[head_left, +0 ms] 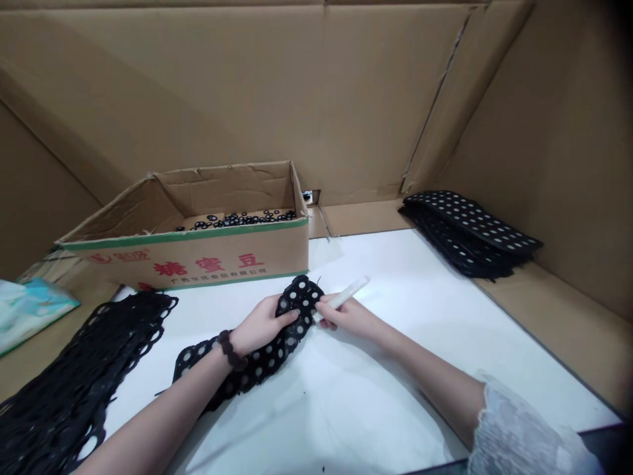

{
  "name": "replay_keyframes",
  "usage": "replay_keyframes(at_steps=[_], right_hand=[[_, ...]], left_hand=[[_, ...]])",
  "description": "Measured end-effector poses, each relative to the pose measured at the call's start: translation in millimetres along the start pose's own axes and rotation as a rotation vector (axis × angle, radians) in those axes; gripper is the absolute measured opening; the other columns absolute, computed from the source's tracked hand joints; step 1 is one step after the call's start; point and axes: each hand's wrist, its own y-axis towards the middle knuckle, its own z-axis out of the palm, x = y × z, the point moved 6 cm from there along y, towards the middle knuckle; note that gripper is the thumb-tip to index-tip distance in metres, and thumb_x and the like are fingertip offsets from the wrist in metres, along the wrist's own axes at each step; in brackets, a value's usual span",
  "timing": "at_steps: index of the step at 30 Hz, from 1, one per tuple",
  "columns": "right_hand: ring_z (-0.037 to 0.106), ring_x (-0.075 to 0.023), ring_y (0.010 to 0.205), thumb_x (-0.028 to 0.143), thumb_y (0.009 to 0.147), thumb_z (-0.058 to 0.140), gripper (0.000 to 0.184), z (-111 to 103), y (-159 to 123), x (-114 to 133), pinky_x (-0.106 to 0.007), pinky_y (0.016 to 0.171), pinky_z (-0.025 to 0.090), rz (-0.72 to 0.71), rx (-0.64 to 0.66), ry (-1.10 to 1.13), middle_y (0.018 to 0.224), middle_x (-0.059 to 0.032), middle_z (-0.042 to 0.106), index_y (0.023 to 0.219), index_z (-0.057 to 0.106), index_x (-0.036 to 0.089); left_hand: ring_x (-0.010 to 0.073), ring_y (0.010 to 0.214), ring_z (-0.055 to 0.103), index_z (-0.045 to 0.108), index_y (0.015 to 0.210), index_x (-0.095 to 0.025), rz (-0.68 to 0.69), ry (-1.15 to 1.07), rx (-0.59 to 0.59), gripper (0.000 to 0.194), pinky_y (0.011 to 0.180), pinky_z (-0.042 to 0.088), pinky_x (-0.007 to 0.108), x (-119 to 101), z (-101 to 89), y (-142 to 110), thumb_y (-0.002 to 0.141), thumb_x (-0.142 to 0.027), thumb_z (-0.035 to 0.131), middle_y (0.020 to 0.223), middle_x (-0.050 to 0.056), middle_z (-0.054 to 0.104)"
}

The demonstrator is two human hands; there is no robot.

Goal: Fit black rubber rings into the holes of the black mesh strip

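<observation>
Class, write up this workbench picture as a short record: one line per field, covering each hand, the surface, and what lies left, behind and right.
Left hand: the left hand grips a black, pale-dotted strip, thumb on top
Right hand: the right hand holds a slim white tool, its lower end by the strip's edge; contact unclear
Surface: white tabletop
Left: black openwork sheets
Behind: open cardboard box containing small black rings
Right: pile of black dotted pieces
</observation>
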Motion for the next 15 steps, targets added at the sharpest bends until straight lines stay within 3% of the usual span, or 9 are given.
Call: replay_keyframes(at_steps=[4,7,10,15], right_hand=[[0.050,-0.0093,0.055,0.033,0.082,0.038,0.028,-0.8,-2.6,6.4,-0.021,0.057,0.039,0.016,-0.038,0.102,0.059,0.0006,0.054,0.061,0.047,0.016],[0.051,-0.0100,0.058,0.031,0.083,0.038,0.027,1.8,-3.6,11.8,-0.022,0.058,0.039,-0.001,-0.025,0.105,0.062,0.0001,0.054,0.063,0.048,0.016],[0.049,-0.0100,0.061,0.029,0.083,0.037,0.028,1.5,-3.9,14.3,-0.022,0.058,0.038,-0.060,-0.038,0.046,0.063,0.0003,0.051,0.061,0.046,0.016],[0.042,-0.0094,0.059,0.028,0.085,0.036,0.029,1.3,-5.7,17.0,-0.022,0.055,0.033,-0.159,-0.084,-0.082,0.063,0.0016,0.042,0.058,0.041,0.016]], left_hand=[[0.0207,0.086,0.055,0.058,0.092,-0.016,0.010,-0.037,0.093,0.028,0.074,0.042,0.028,-6.4,4.2,0.2,0.069,-0.032,0.056,0.093,0.002,0.063],[0.0184,0.076,0.055,0.061,0.081,-0.015,-0.033,-0.076,0.138,0.022,0.068,0.042,0.026,-3.4,9.5,0.6,0.066,-0.030,0.059,0.082,0.001,0.064],[0.0157,0.066,0.053,0.060,0.072,-0.013,-0.106,-0.138,0.091,0.019,0.061,0.039,0.025,5.6,9.2,0.7,0.066,-0.031,0.058,0.070,0.000,0.061],[0.0156,0.065,0.052,0.061,0.072,-0.012,-0.155,-0.200,0.020,0.020,0.060,0.038,0.026,12.6,7.6,-0.6,0.063,-0.030,0.060,0.069,0.002,0.060]])
